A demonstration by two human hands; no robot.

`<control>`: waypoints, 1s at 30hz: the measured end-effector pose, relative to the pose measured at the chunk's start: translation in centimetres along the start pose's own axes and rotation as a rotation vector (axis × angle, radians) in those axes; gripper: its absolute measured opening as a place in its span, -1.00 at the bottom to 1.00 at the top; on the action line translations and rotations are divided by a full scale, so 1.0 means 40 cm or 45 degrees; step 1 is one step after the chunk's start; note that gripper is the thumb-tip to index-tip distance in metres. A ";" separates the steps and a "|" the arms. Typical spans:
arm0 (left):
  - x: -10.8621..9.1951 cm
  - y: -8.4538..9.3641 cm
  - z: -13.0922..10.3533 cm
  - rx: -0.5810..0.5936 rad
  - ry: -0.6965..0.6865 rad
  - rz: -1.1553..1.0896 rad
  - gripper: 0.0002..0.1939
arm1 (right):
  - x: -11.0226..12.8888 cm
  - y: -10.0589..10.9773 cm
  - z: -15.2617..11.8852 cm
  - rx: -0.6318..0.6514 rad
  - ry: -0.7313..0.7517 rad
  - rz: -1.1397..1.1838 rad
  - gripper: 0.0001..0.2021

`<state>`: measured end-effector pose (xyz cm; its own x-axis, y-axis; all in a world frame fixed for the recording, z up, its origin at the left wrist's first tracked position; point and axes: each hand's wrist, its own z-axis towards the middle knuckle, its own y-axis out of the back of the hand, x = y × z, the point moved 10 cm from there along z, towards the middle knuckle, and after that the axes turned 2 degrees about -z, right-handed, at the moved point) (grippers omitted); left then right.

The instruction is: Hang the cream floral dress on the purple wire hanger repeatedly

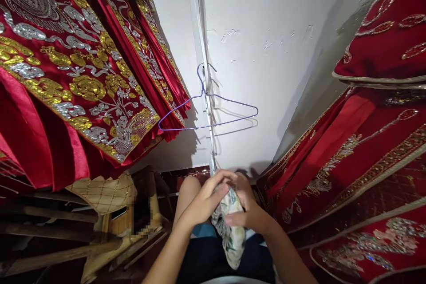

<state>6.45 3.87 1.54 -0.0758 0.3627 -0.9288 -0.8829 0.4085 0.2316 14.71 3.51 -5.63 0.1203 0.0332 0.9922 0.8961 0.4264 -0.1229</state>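
The fingers of the left hand (213, 195) curl over the upper end of a bunched, leaf-patterned cloth (234, 246), the thumb pressed on it. The right hand (248, 213) closes on the same cloth from its side, thumb across the front; its other fingertips are hidden behind the fabric. The folds conceal what kind of item the cloth is. It is above the lap, its lower end hanging over dark shorts (203, 259). Beyond the hands, an empty purple wire hanger (186, 129) hangs at a pale upright rack (200, 13), cut off above. Red embroidered garments flank both sides, cropped by the edges. At lower left, wooden furniture (100, 253) is dim, partly pixelated.
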 end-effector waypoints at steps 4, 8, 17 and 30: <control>0.045 -0.039 -0.066 0.369 -0.019 0.251 -0.72 | 0.105 0.020 -0.025 0.248 0.017 -0.110 -0.85; 0.134 0.038 -0.116 0.376 0.100 0.711 -0.69 | 0.201 0.098 -0.012 0.226 0.103 -0.353 -0.88; 0.085 0.440 -0.090 -0.300 0.073 1.165 -0.80 | 0.308 0.198 0.168 -0.445 0.450 -0.912 -0.82; 0.003 0.504 -0.057 -0.444 0.334 1.531 -0.56 | 0.345 0.204 0.355 -0.412 0.395 -1.293 -0.73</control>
<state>-12.42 10.25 5.45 -0.9611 0.1577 -0.2265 -0.2664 -0.3148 0.9110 17.64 20.29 7.37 -0.6722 -0.4449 0.5918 0.7024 -0.1303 0.6998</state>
